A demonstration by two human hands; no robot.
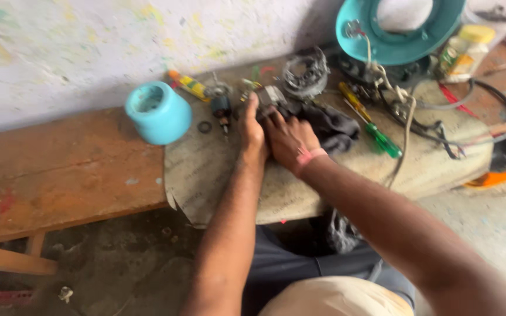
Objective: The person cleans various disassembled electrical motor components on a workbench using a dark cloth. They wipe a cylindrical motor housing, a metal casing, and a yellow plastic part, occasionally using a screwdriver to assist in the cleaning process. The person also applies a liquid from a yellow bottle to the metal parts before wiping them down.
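My left hand (252, 130) and my right hand (289, 138) lie close together on a worn board (218, 175) that covers a wooden bench. Both press on a dark cloth (332, 126) and a small grey metal part (273, 95) at its far edge. The left hand's fingers reach up to that part; the right hand, with a pink band at the wrist, rests on the cloth beside it. What the fingers grip is partly hidden.
A teal plastic cap (158, 112) stands left of the hands, with a small motor rotor (222, 108) and a black ring (204, 126) nearby. A green-handled screwdriver (376, 126), wires (434, 126), a round stator (306, 73) and a teal housing (399, 29) lie right. Bare bench wood (60, 169) extends left.
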